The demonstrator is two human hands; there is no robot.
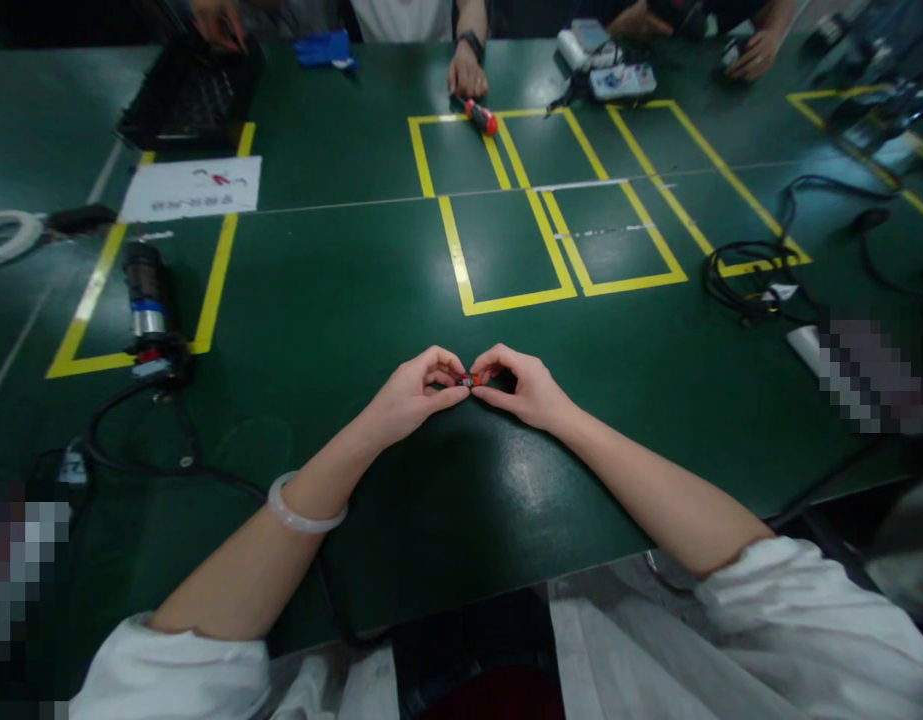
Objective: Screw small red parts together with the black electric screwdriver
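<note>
Above the middle of the green table, my left hand (425,385) and my right hand (522,385) meet fingertip to fingertip. Between them is a small part (470,380) with red, orange and metallic bits, too small to name exactly. The fingers and thumb of each hand pinch it, the left from one end and the right from the other. Part of it is hidden by the fingertips. A pale bangle (305,510) circles my left wrist.
A cylindrical tool (147,300) with a cable lies at left, near a printed sheet (192,188) and a black tray (191,95). Across the table a person's hand (467,72) touches a red-and-black screwdriver (480,117). Coiled cables (753,280) lie right. Yellow tape (521,300) marks rectangles.
</note>
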